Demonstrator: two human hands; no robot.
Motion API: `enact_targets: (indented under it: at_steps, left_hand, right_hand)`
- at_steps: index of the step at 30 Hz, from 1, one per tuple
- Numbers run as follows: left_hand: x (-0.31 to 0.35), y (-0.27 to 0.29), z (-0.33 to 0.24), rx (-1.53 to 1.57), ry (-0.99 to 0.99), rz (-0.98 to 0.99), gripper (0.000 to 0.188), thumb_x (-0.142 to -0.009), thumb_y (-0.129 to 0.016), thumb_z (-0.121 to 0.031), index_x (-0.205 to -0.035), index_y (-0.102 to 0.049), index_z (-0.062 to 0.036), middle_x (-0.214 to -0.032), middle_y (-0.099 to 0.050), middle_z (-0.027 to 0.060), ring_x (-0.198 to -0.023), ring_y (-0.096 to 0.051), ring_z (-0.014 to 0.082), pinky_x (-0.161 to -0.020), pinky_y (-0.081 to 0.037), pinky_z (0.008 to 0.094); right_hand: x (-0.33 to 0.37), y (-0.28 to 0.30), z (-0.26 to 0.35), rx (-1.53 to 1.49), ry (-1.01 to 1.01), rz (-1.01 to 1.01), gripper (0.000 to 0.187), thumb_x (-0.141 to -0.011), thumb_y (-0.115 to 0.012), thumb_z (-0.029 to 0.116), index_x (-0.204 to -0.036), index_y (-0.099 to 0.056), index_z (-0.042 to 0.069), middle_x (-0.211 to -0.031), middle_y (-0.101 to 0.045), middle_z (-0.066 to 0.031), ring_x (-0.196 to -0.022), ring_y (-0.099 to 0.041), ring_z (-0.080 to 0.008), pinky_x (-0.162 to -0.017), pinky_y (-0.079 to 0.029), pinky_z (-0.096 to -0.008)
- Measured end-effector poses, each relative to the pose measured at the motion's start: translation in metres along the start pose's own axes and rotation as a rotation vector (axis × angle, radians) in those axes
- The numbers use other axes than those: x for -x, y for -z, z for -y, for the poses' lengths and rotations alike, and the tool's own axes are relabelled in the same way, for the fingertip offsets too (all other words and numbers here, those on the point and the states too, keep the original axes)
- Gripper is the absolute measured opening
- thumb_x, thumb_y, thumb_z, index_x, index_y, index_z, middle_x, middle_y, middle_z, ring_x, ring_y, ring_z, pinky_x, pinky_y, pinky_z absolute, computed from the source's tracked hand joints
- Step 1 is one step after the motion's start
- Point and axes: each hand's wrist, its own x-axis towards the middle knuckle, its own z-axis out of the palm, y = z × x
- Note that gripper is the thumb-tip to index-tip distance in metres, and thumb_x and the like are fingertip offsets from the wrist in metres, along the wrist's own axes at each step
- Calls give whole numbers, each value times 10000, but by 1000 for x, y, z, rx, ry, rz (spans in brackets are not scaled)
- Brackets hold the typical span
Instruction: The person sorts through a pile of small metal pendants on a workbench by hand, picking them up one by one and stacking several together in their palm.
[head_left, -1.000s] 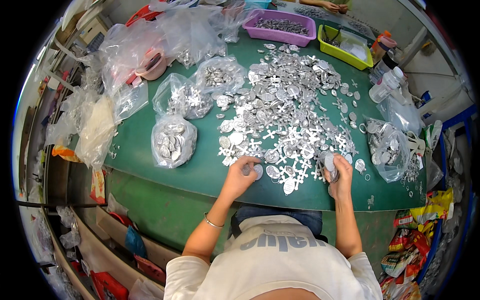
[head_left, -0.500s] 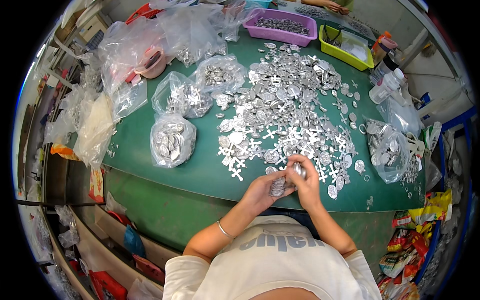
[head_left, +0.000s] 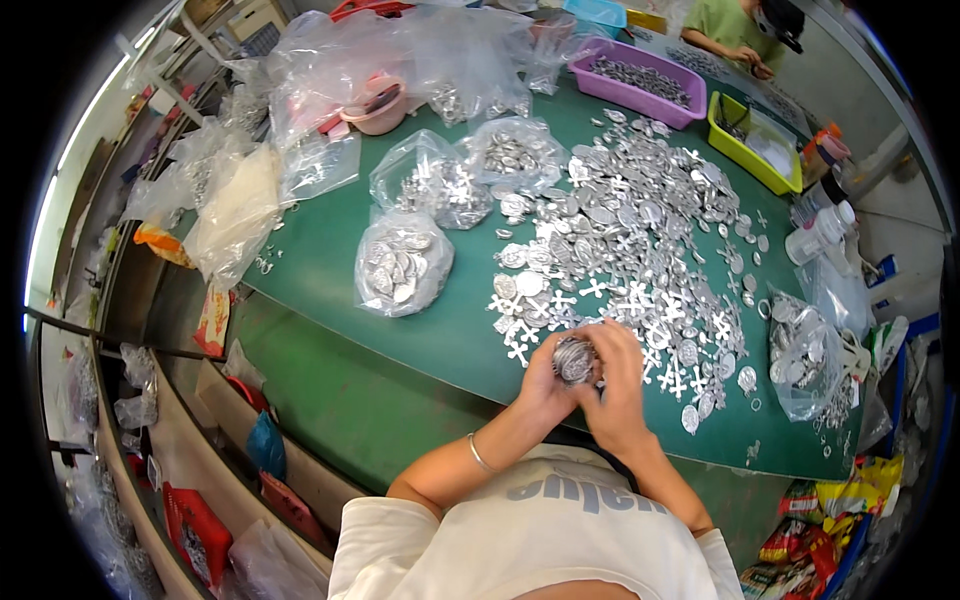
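Close to the table's front edge, a stack of silver oval medals point(head_left: 573, 361) is cupped between my two hands. My left hand point(head_left: 543, 388) wraps the stack from the left. From the right, my right hand point(head_left: 618, 388) closes round it, its fingers partly hiding the medals. Just beyond my hands spreads a large heap of silver medals and small crosses point(head_left: 640, 240). A clear bag of oval medals point(head_left: 403, 268) sits left of the heap, with a bag of small crosses point(head_left: 437, 187) and another bag of medals point(head_left: 512, 152) behind it.
At the back stand a purple tray point(head_left: 640, 92) of small metal pieces and a yellow-green basket point(head_left: 755, 165). A white bottle point(head_left: 820, 232) and an open bag of medals point(head_left: 805, 350) are on the right. Another person point(head_left: 735, 35) works at the far end. Plastic bags point(head_left: 340, 70) crowd the back left.
The view has swung left, so the table appears shifted right. My hands have brought the medals together into one stack, its top face now showing; before, medals were in both hands.
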Motion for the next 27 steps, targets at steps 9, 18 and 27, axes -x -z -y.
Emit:
enact_targets:
  at_steps: [9,18,27]
  left_hand:
    - [31,-13,-171,-1203,-1505,-450,204,-900,-482,-135,-1014,-595,-10,-894,-598,97,-815,-576,212,-726,-462,299]
    - [16,3,-194,-2310,-1349,-782,238,-861,-529,-167,-1056,-613,-57,-1226,-483,147,-1083,-478,324,-911,-287,568]
    - [31,-10,-139,-1890,-1610,-389,163,-779,-560,26,-932,-611,5,-1089,-542,178,-980,-533,338,-859,-411,404]
  right_hand:
    - [14,26,-50,-42,-218,-189,232,-772,-593,-11,-1004,-583,-13,-1002,-548,-148,-923,-544,-288,-813,-425,-324]
    - [12,38,-65,-11,-232,-169,179,-773,-586,-15,-952,-589,-29,-961,-554,-150,-878,-560,-286,-780,-437,-317]
    - [-17,44,-87,36,-288,9,352,-788,-609,67,-1119,-518,-11,-1010,-566,-156,-949,-557,-300,-844,-430,-350]
